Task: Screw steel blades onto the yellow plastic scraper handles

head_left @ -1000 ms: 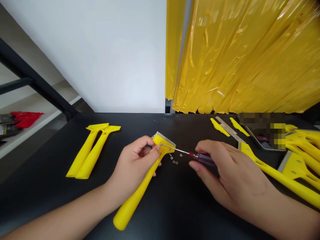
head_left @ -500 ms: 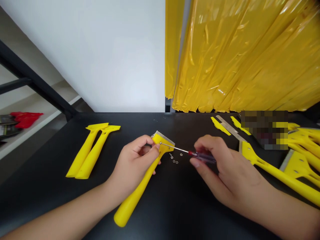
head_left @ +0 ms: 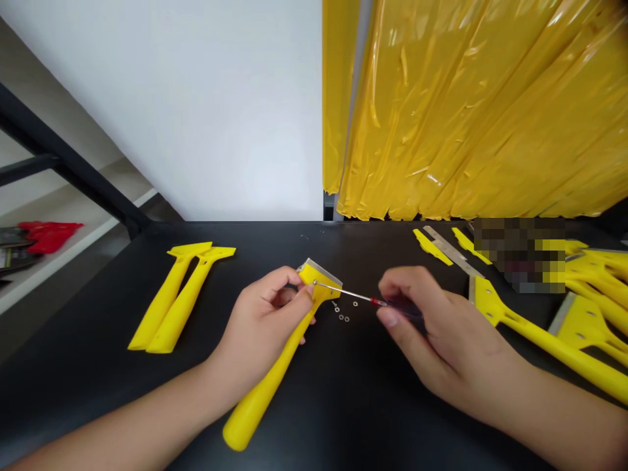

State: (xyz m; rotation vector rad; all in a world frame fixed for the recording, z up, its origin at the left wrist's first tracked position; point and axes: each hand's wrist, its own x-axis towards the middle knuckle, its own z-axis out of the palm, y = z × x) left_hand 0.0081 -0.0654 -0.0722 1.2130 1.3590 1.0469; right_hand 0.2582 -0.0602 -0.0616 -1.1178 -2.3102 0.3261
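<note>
Gripping a yellow plastic scraper with a metal blade at its head (head_left: 289, 340), the left hand (head_left: 262, 327) wraps its fingers around the neck just under the blade, thumb pressed on the yellow head, near the middle of the black desk (head_left: 343, 405). The scraper's round handle end points toward the near edge of the desk. The right hand (head_left: 441, 340) pinches a thin screwdriver with a red and clear handle (head_left: 373, 301) between thumb and fingertips; its steel tip touches the scraper's head. Several tiny metal washers (head_left: 343, 315) lie on the desk just beside the head, below the screwdriver shaft. Toward the left edge two bare yellow scraper handles (head_left: 179, 294) lie side by side, touching. Along the right edge lie more yellow scrapers, some with blades (head_left: 549, 327), and near the far edge loose metal blades and small yellow pieces (head_left: 444, 252). Behind the far edge hangs crinkled yellow plastic sheeting (head_left: 471, 111).
</note>
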